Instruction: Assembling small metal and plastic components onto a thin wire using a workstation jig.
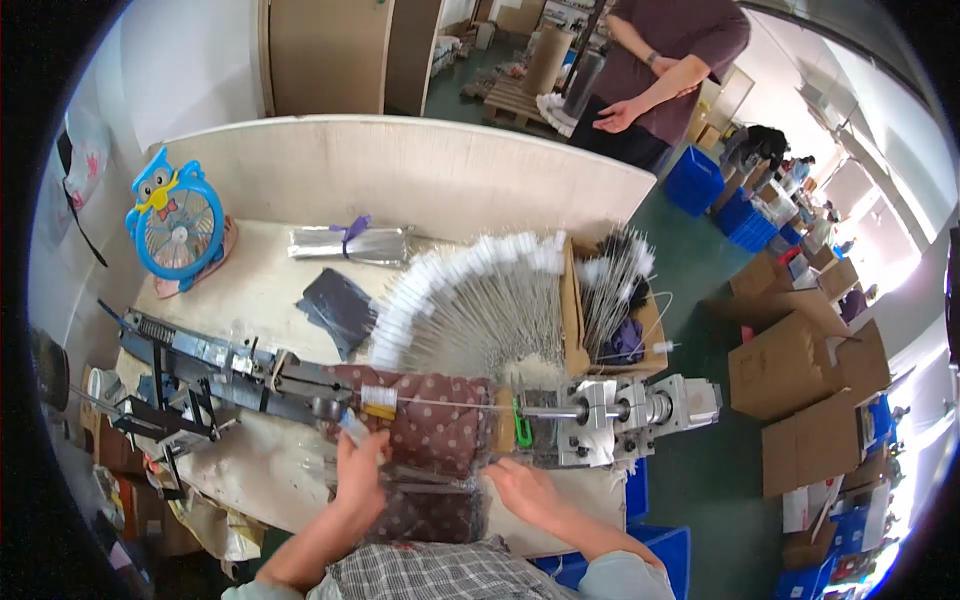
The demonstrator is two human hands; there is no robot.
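Observation:
My left hand (pixel 360 472) is closed round a small white-and-bluish piece (pixel 353 428), held upright above the brown polka-dot cloth (pixel 435 425). The fingers of my right hand (pixel 522 492) are pinched together at the cloth's right edge; what they grip, if anything, is too small to make out. Thin metal wires (pixel 430 478) lie across the cloth between my hands. Beyond them, a thin rod runs from a motor-driven spindle (pixel 600 408) to a white-and-yellow piece (pixel 380 400). A green clip (pixel 522 428) hangs by the spindle's tip.
Many white-tipped wire pieces (pixel 470 300) fan out behind the cloth, beside a cardboard box (pixel 655 355) of more wires. A metal rail (pixel 220 360) extends left. A blue fan (pixel 178 225) and wrapped bundle (pixel 350 242) stand farther back. Beyond the partition (pixel 400 160) stands a person (pixel 665 60).

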